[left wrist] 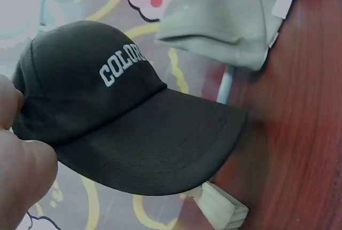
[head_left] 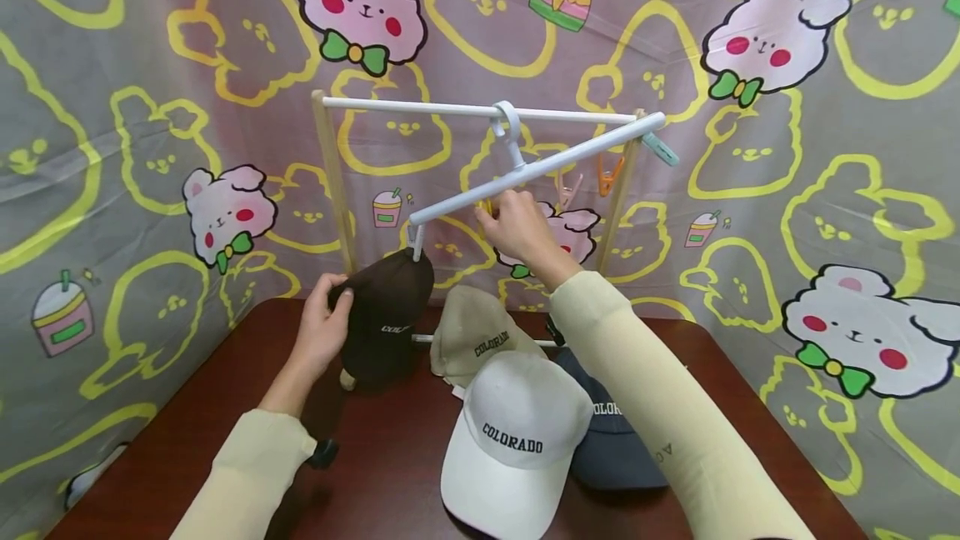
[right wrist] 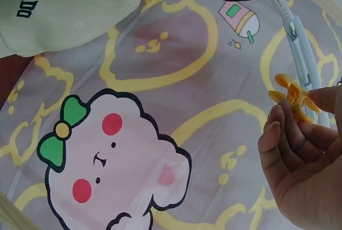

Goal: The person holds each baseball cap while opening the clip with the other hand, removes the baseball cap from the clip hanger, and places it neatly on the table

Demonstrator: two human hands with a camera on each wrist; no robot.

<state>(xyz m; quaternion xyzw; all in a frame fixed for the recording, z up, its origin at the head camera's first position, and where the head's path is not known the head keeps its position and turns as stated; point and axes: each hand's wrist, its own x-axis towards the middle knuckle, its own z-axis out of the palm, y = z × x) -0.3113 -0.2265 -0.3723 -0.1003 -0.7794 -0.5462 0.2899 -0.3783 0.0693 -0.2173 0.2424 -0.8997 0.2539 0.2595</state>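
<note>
In the head view my left hand (head_left: 318, 327) grips the edge of a dark cap (head_left: 382, 298) with white lettering; its brim shows in the left wrist view (left wrist: 155, 139). A pale clip (head_left: 416, 242) joins the top of this cap to the low left end of a white hanger (head_left: 465, 197). That hanger tilts, its hook over the rack's white rod (head_left: 405, 107). Just under the hanger's middle, my right hand (head_left: 517, 227) pinches a yellow clip (right wrist: 293, 99) between thumb and fingers. Whether the yellow clip is attached to the hanger I cannot tell.
A beige cap (head_left: 468, 323), a white cap (head_left: 525, 407) and a navy cap (head_left: 618, 448) lie on the dark red table (head_left: 375, 473). Teal (head_left: 662, 148), pink (head_left: 570, 190) and orange clips (head_left: 609, 177) hang toward the right. Wooden posts (head_left: 335, 182) hold the rod.
</note>
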